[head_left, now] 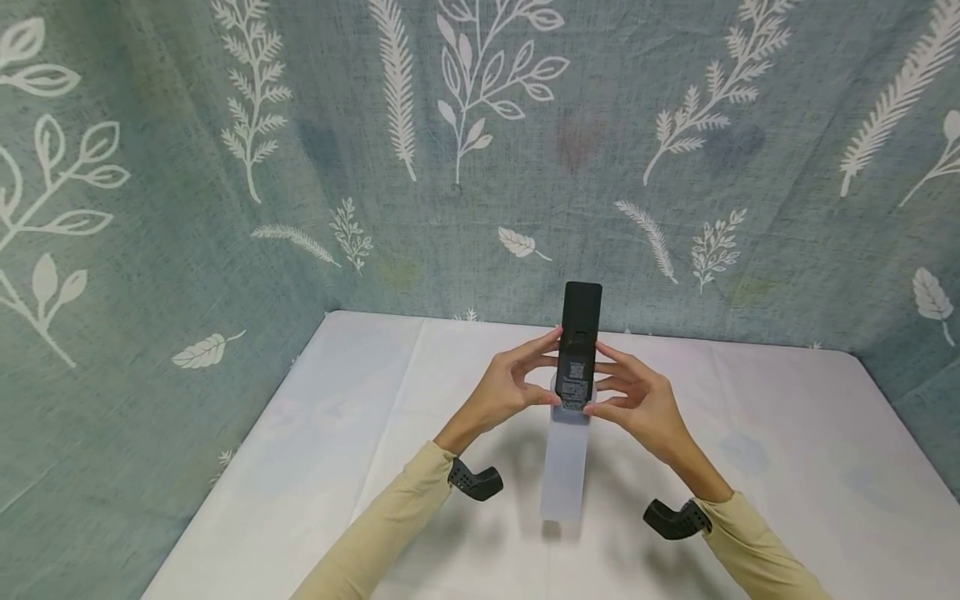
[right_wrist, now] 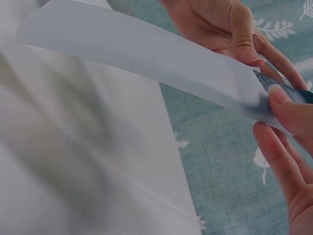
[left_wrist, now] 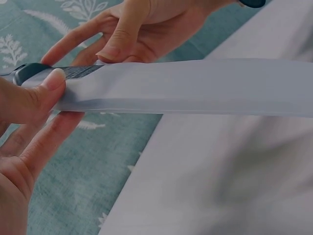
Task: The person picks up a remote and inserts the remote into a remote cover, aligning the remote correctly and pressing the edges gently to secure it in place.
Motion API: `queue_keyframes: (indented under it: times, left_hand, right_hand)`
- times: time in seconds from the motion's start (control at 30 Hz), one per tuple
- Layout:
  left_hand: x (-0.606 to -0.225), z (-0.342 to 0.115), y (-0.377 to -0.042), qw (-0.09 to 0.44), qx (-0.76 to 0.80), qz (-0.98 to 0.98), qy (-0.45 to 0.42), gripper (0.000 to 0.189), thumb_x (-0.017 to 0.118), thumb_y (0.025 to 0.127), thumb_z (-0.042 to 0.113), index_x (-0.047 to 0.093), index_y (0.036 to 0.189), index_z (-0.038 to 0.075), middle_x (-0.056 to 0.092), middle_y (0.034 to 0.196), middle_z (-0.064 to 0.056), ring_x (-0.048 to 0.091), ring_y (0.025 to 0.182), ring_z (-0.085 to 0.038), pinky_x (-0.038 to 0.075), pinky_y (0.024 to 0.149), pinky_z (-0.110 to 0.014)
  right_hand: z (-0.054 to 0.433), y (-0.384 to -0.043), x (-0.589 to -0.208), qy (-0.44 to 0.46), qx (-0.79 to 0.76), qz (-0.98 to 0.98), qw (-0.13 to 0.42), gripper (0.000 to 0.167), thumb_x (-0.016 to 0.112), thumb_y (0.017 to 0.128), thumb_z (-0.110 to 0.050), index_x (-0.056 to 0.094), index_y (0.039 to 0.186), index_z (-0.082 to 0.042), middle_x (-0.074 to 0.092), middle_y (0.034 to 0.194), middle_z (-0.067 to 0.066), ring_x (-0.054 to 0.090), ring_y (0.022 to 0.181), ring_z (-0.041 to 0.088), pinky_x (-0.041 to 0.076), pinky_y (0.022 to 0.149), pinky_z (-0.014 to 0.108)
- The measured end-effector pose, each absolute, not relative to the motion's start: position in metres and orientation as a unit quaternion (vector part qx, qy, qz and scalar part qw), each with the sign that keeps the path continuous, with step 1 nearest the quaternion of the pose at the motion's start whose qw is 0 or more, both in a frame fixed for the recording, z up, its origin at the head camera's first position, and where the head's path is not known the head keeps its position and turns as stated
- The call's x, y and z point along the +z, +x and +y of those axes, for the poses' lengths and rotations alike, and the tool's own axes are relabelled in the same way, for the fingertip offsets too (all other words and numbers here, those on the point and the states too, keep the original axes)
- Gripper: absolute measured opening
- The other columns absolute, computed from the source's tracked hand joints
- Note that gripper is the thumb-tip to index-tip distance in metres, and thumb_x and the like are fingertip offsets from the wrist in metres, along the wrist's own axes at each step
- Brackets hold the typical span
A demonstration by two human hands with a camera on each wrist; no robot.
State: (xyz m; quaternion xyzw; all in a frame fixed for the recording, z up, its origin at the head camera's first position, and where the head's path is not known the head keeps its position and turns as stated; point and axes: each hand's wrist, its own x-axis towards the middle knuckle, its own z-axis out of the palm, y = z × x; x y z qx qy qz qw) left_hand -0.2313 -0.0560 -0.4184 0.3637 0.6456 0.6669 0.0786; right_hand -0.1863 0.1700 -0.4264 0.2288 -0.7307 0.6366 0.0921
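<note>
A black remote control (head_left: 581, 308) is held up with its labelled back showing in the head view. Its lower end sits in the mouth of a long translucent whitish sleeve (head_left: 566, 475), which hangs down below it. My left hand (head_left: 517, 375) pinches the two where they meet, from the left, thumb low and index finger higher along the remote's side. From the right, my right hand (head_left: 633, 396) grips the same place, its thumb at the sleeve's mouth. Both wrist views show the flat sleeve (left_wrist: 195, 88) stretching away from the fingers.
Beneath the hands lies a white-covered table (head_left: 360, 400). Green-grey cloth (head_left: 525, 200) with white leaf prints hangs behind it and along the left side. Each wrist carries a black device, such as the left one (head_left: 476, 483).
</note>
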Motion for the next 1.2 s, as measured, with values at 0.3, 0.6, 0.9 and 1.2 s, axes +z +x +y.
queue_keyframes:
  times: [0.3, 0.6, 0.9, 1.2]
  left_hand:
    - [-0.417, -0.056, -0.232, 0.075, 0.669, 0.644, 0.363, 0.087, 0.073, 0.074, -0.013, 0.036, 0.147, 0.017, 0.046, 0.141, -0.007, 0.052, 0.121, -0.024, 0.055, 0.081, -0.040]
    - [-0.415, -0.054, -0.230, 0.073, 0.669, 0.645, 0.362, 0.086, 0.072, 0.074, -0.013, 0.035, 0.147, 0.012, 0.045, 0.142, -0.011, 0.051, 0.121, -0.027, 0.054, 0.083, -0.041]
    - [-0.416, -0.052, -0.229, 0.074, 0.670, 0.647, 0.356, 0.084, 0.073, 0.075, -0.011, 0.038, 0.146, 0.016, 0.047, 0.140, -0.006, 0.053, 0.120, -0.023, 0.053, 0.085, -0.041]
    - [-0.413, -0.049, -0.227, 0.086, 0.679, 0.637, 0.354, 0.084, 0.072, 0.074, -0.014, 0.038, 0.146, 0.014, 0.046, 0.141, -0.009, 0.052, 0.121, -0.027, 0.053, 0.084, -0.041]
  right_hand:
    - [0.168, -0.181, -0.413, 0.221, 0.629, -0.739, 0.096, 0.080, 0.076, 0.068, 0.015, 0.045, 0.140, -0.004, 0.060, 0.118, 0.024, 0.066, 0.093, 0.023, 0.056, 0.074, 0.041]
    - [0.166, -0.172, -0.398, 0.215, 0.623, -0.746, 0.096, 0.077, 0.075, 0.068, 0.016, 0.045, 0.138, 0.002, 0.060, 0.117, 0.027, 0.067, 0.091, 0.024, 0.056, 0.074, 0.041]
    - [0.171, -0.176, -0.408, 0.219, 0.630, -0.738, 0.100, 0.078, 0.076, 0.068, 0.016, 0.046, 0.138, 0.000, 0.060, 0.117, 0.027, 0.067, 0.092, 0.022, 0.057, 0.074, 0.033]
    - [0.178, -0.183, -0.421, 0.224, 0.647, -0.724, 0.085, 0.080, 0.077, 0.069, 0.011, 0.046, 0.140, -0.008, 0.059, 0.123, 0.021, 0.066, 0.092, 0.020, 0.057, 0.074, 0.034]
